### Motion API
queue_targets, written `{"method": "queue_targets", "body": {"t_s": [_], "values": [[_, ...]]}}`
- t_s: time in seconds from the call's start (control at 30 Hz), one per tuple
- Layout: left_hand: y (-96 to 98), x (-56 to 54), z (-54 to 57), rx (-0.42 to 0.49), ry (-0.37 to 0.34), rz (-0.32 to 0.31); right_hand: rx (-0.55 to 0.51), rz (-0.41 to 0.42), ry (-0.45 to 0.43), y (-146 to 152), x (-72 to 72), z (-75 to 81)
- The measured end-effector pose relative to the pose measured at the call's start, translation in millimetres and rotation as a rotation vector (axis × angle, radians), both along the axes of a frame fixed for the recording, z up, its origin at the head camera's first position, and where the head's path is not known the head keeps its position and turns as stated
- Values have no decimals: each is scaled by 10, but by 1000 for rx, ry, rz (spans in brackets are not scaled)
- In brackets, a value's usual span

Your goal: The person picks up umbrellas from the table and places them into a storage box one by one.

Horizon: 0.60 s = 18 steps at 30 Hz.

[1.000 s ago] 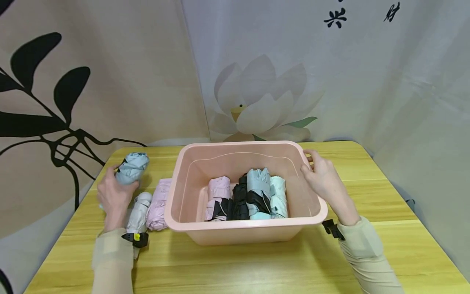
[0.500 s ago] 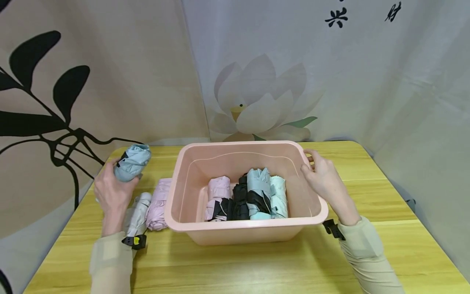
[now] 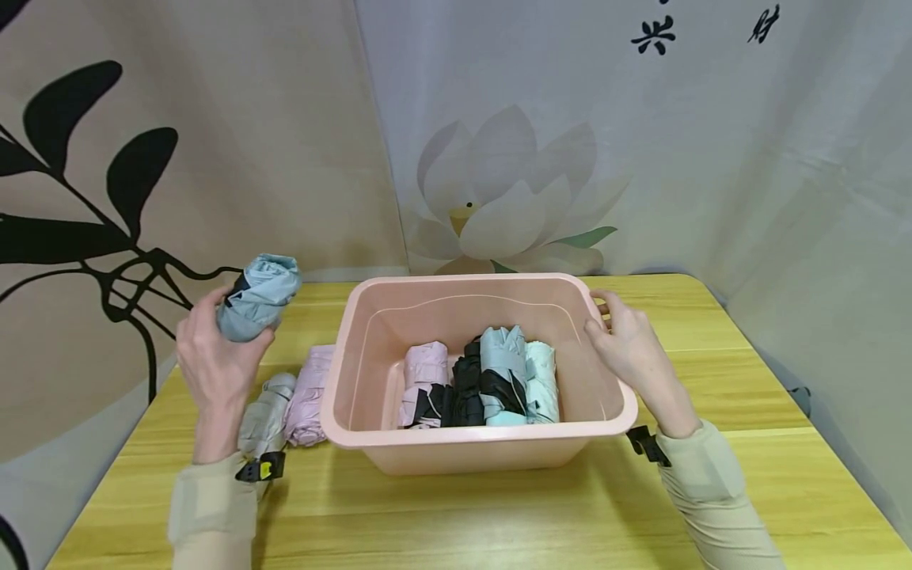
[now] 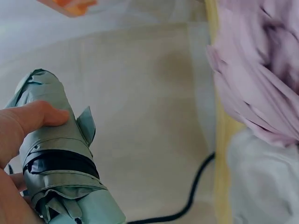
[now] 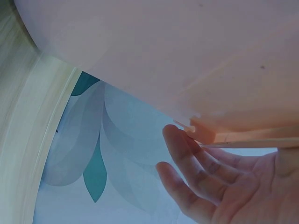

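My left hand holds a folded light-blue umbrella with a dark band, raised above the left side of the table. In the left wrist view the thumb lies across the umbrella, and its plain end points to the lower right. My right hand grips the right rim of a pink plastic bin, with fingers under the rim in the right wrist view. Inside the bin several folded umbrellas stand side by side: lilac, black, blue and mint.
Left of the bin lie a lilac folded umbrella and a grey one, the latter partly hidden by my left wrist. The wooden table ends before a printed curtain at the back.
My left hand has lifted the light-blue umbrella up and slightly away from the table, tilting it. The right hand and the bin stay where they were.
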<state>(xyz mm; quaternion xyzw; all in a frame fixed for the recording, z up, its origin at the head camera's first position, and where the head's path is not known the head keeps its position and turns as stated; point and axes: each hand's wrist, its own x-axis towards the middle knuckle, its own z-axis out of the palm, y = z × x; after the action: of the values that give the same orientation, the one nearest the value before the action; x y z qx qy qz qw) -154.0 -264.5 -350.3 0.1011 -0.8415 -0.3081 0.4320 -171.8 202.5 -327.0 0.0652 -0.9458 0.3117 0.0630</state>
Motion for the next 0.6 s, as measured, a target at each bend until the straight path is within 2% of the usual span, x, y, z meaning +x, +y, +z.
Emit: {"method": "queue_targets", "body": {"t_s": [0.3, 0.47, 0.6], "values": [[176, 74, 209, -46, 144, -81, -9, 5, 1, 5, 1, -4], [268, 145, 337, -101, 172, -145, -10, 4, 3, 3, 4, -5], [372, 203, 442, -103, 203, -181, -8, 3, 3, 3, 4, -6]]}}
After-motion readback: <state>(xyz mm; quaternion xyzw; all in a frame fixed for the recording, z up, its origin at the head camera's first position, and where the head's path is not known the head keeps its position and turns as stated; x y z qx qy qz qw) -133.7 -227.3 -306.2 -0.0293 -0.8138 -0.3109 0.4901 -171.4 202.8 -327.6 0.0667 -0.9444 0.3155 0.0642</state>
